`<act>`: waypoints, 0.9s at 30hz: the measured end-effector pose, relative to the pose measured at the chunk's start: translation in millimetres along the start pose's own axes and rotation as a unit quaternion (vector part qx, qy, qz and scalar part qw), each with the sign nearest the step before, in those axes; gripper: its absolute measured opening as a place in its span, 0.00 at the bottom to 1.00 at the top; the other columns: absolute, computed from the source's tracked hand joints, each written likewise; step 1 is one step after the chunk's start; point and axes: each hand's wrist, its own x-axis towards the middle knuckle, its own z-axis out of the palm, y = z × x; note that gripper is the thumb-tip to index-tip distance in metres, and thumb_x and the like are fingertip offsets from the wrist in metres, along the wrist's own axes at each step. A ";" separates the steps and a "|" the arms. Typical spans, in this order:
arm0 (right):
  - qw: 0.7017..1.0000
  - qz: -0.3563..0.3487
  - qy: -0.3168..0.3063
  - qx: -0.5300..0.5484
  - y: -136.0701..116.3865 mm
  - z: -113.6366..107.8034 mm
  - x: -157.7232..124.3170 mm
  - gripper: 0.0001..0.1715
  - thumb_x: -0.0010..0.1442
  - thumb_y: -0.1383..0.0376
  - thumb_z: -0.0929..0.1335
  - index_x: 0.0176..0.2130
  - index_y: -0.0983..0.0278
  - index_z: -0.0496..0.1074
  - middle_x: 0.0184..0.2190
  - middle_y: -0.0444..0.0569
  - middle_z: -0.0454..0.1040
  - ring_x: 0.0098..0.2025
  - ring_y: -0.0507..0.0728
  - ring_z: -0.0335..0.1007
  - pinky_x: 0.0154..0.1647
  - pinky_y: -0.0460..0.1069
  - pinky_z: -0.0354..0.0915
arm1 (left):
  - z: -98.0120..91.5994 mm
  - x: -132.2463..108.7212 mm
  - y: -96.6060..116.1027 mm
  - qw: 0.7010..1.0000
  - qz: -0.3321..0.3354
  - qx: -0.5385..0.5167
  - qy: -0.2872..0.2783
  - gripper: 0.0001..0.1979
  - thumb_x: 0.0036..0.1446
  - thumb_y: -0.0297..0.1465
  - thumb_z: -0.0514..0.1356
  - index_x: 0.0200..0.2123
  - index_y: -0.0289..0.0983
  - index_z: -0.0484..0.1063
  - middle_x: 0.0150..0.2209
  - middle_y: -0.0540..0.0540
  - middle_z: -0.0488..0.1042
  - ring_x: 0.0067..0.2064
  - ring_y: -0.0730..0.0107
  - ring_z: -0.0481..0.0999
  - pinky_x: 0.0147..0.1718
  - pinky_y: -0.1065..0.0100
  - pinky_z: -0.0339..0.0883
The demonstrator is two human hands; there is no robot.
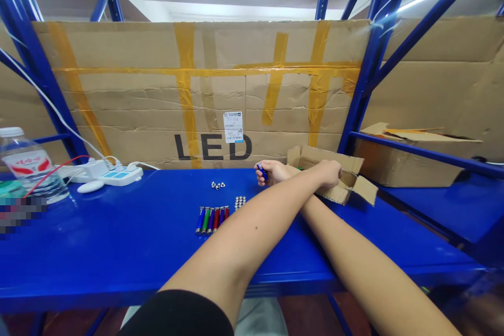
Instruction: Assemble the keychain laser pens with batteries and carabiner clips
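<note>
My arms cross over the table. My right hand (273,172) is at the left of the crossing, its fingers closed around a small blue metal tube (263,171), which looks like a mini flashlight. My left hand (329,173) is over the open cardboard box (359,190) on the right; its fingers look curled, and what they hold, if anything, is hidden. Left of my forearms lies a row of several coloured metal tubes (211,220) with silver ends. Behind them are several small silver round pieces (240,201) in a grid and a few loose silver parts (218,186).
A white power strip (122,174) with cables and a water bottle (29,168) stand on the left of the blue table (118,241). A large taped carton (149,110) rises behind. Blue rack posts (356,105) and another open box (413,163) are on the right.
</note>
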 end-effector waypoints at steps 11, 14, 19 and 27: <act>0.996 -0.044 0.055 -0.048 17.0 0.8 7.6 0.11 0.50 0.60 0.69 0.29 0.64 0.65 0.18 0.41 0.63 0.17 0.49 0.55 0.18 0.47 0.51 | 0.1 -33.2 -4.4 0.990 0.055 0.119 -0.046 0.13 0.60 0.40 0.56 0.40 0.38 0.73 0.48 0.40 0.76 0.50 0.56 0.75 0.47 0.59 0.67; 0.994 -0.070 0.070 -0.052 18.0 1.4 5.0 0.12 0.49 0.59 0.69 0.29 0.64 0.66 0.18 0.41 0.63 0.17 0.49 0.55 0.18 0.46 0.51 | 4.7 -30.4 -1.5 0.988 0.048 0.147 -0.025 0.12 0.62 0.39 0.56 0.40 0.37 0.74 0.47 0.39 0.76 0.52 0.56 0.74 0.49 0.57 0.66; 0.991 -0.093 0.084 -0.053 13.6 0.3 -1.4 0.14 0.48 0.57 0.70 0.29 0.64 0.66 0.19 0.41 0.63 0.18 0.48 0.55 0.18 0.46 0.51 | 8.3 -27.0 8.1 0.991 -0.012 0.133 0.011 0.15 0.61 0.36 0.57 0.47 0.34 0.72 0.48 0.34 0.75 0.52 0.51 0.74 0.46 0.55 0.69; 0.991 -0.097 0.069 -0.065 14.5 4.0 -3.0 0.15 0.47 0.56 0.71 0.28 0.64 0.66 0.19 0.41 0.63 0.18 0.48 0.56 0.18 0.46 0.51 | 5.5 -34.5 10.4 0.992 -0.075 0.094 0.023 0.15 0.61 0.30 0.56 0.50 0.33 0.72 0.50 0.32 0.73 0.52 0.54 0.74 0.47 0.57 0.70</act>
